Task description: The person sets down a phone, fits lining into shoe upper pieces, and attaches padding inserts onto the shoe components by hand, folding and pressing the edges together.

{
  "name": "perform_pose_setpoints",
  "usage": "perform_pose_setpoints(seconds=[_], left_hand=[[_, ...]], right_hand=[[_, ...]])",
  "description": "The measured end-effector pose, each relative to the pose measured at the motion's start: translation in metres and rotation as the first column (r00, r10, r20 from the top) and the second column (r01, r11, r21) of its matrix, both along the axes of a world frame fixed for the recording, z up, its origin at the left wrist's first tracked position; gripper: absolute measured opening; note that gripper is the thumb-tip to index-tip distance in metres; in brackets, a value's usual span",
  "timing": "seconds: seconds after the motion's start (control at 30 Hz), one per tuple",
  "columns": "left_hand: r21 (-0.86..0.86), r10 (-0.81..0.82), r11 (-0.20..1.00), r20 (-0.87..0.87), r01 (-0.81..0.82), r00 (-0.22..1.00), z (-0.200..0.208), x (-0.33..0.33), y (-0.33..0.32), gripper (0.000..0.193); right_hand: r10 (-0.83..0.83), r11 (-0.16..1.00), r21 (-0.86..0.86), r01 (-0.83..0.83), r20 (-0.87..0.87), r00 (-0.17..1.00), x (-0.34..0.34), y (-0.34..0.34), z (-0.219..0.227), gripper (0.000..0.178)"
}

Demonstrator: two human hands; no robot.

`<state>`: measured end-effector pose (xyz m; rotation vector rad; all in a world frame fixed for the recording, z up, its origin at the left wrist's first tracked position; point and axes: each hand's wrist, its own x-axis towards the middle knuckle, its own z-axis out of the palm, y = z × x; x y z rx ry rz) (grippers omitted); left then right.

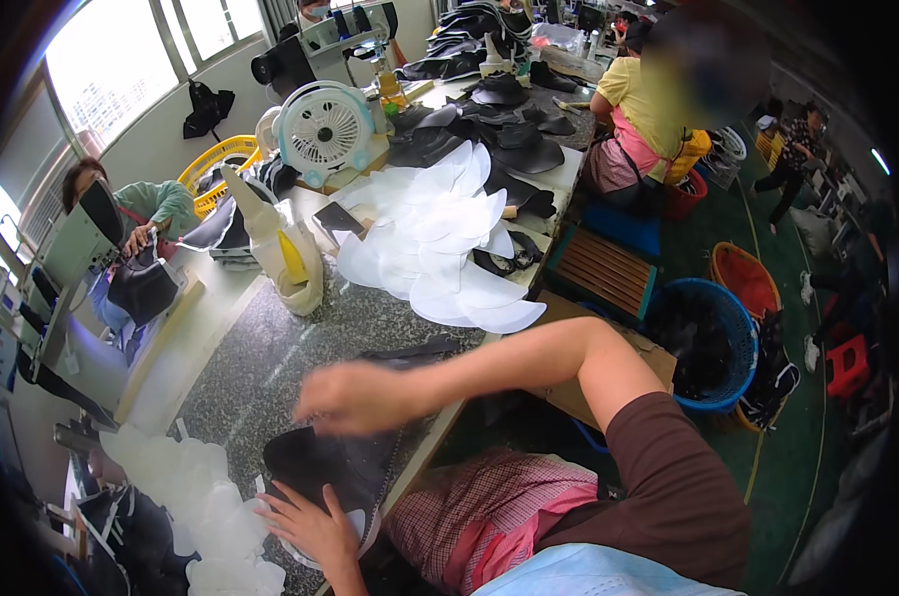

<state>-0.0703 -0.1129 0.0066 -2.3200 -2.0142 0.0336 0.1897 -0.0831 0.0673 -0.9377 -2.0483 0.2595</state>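
A black shoe-upper piece [300, 459] lies on the speckled grey tabletop [231, 382] before me, with a pale edge showing near my left hand. My left hand [315, 524] rests on its near end, fingers spread and laid flat. Over the far side of the same piece is my right hand [358, 399], blurred by motion, so its fingers and anything in them cannot be made out. Another flat black piece [410, 354] lies just beyond the right hand. Whitish cut pieces [206, 497] are piled to the left of my left hand.
Farther up the table lie white curved sheets [430, 238], a phone [338, 219], a bottle in a cut-open container [289, 263] and a fan [322, 131]. Co-workers sit at the left sewing machine [77, 233] and at far right [628, 109]. A blue basket [708, 338] stands right.
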Motion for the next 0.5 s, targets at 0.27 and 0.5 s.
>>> perform_pose_setpoints(seconds=[0.27,0.5], left_hand=[[-0.004,0.062,0.998,0.060,-0.061,0.996,0.006,-0.008,-0.007,0.087],[0.058,-0.065,0.997,0.170,0.056,0.983,0.002,-0.003,-0.001,0.087]], right_hand=[[-0.735,0.665,-0.097,0.740,-0.258,0.627,0.107,0.150,-0.015,0.072],[-0.761,0.645,-0.083,0.760,-0.167,0.627,0.142,0.175,-0.031,0.100]])
